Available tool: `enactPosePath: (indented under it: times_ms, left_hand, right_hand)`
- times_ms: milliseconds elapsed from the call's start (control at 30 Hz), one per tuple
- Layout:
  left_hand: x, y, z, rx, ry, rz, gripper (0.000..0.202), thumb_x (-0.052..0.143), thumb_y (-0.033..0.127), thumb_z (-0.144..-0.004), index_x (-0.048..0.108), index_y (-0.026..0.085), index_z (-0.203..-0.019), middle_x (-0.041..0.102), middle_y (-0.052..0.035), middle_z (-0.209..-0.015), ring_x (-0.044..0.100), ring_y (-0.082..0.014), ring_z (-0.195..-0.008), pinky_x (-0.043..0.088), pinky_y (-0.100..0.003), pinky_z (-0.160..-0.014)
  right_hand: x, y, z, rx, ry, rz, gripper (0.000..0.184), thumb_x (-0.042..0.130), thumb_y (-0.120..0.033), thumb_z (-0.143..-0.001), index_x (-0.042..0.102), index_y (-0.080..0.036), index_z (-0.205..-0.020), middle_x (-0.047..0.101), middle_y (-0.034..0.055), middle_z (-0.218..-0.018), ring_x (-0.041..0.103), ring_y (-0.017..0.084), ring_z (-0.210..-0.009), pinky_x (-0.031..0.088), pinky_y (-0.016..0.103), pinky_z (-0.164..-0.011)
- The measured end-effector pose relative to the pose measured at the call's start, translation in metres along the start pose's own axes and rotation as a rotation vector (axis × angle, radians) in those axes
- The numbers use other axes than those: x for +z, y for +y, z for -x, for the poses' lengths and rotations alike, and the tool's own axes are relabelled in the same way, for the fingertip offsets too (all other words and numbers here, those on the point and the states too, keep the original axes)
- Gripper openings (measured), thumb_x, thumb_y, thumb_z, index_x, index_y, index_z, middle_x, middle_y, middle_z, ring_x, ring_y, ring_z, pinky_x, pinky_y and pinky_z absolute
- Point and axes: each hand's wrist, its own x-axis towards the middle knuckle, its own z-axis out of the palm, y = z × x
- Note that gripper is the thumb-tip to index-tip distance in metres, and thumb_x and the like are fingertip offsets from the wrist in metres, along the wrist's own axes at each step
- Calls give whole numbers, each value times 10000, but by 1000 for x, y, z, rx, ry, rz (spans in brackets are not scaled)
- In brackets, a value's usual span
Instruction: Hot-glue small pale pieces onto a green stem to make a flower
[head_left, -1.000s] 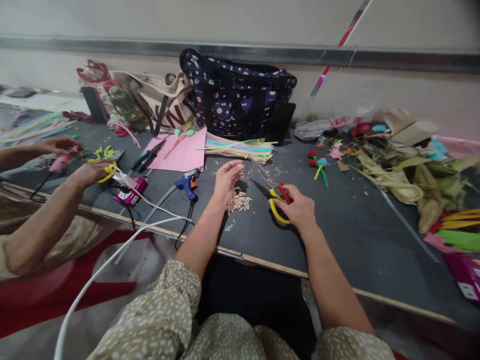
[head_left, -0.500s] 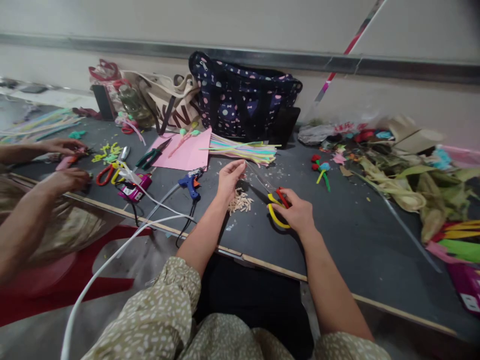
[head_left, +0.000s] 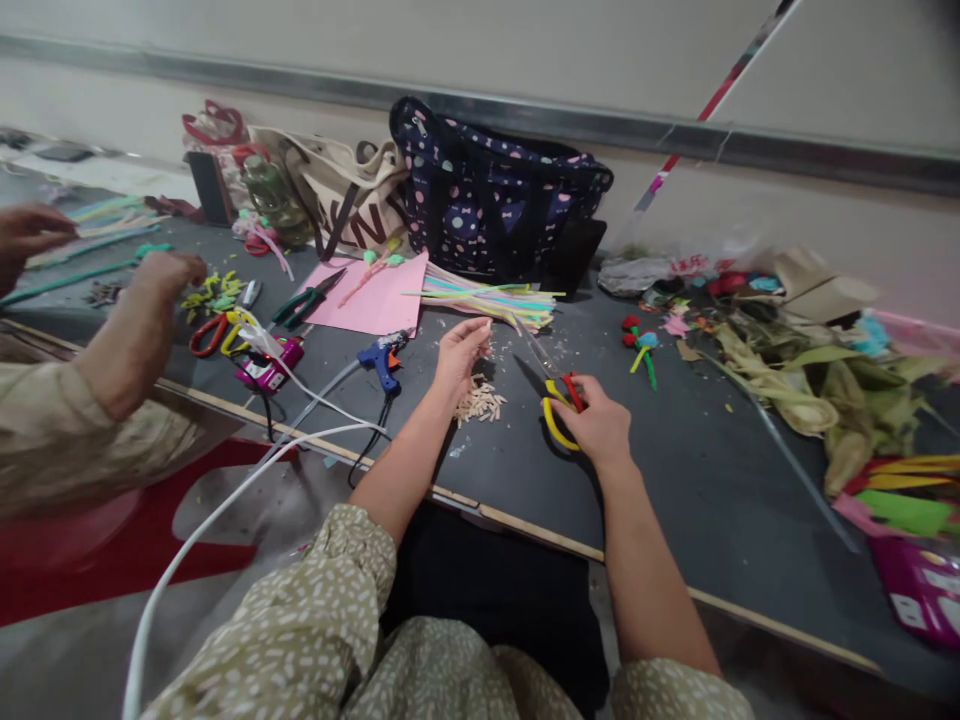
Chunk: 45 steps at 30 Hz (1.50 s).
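Note:
My left hand is closed in a pinch, with a small pale piece just showing at its fingertips. Below those fingers lies a heap of short cream-coloured cut pieces on the dark table. In my right hand are scissors with yellow and red handles. Their blades point up and left toward my left fingertips, a short gap apart from them. A blue glue gun rests left of my left hand. Behind my hands lies a bundle of pastel pipe cleaners.
A co-worker's hand is at far left, near yellow-green bits. White cable crosses the table edge. A navy patterned bag stands at the wall. Dried husks are heaped right, and pink paper lies behind the glue gun.
The scissors have drawn slightly right, away from my left fingertips. The co-worker's hands have moved up and apart, and a green pipe cleaner now shows near them. My view has shifted slightly.

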Motion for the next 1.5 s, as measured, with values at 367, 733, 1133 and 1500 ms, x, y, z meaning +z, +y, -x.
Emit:
enactPosePath:
  times_ms: [367, 733, 1133, 1500]
  left_hand:
    - [-34, 36, 39, 308, -137, -773, 96, 700, 194, -738, 759, 163, -807, 727, -40, -797, 619, -147, -712, 501, -294, -722]
    - [-76, 17, 93, 416, -169, -1320, 200, 666, 187, -810, 759, 200, -986, 678, -77, -1030, 634, -212, -965, 506, -369, -918]
    - [-84, 14, 117, 356, -15, -1255, 254, 686, 148, -762, 751, 197, -1003, 649, -68, -992, 608, -178, -769, 492, -325, -823]
    - [-76, 0, 117, 392, 57, -986, 204, 581, 122, -792, 726, 154, -932, 714, -93, -997, 638, -181, -863, 487, -325, -881]
  right_hand:
    - [-14, 1, -8, 112, -169, 145, 426, 612, -570, -804, 643, -255, -1089, 743, 57, -898, 673, 247, -774, 405, 309, -665]
    - [-5, 12, -7, 95, -98, 104, 425, 639, -572, -786, 639, -248, -1062, 745, 63, -892, 672, 265, -815, 429, 325, -705]
    - [-3, 18, -2, 100, -88, 86, 442, 620, -576, -792, 657, -235, -1072, 742, 69, -902, 662, 248, -820, 421, 305, -696]
    - [-55, 44, 37, 24, -254, 357, 439, 597, -587, -829, 690, -229, -1066, 727, 76, -960, 662, 227, -846, 387, 281, -647]
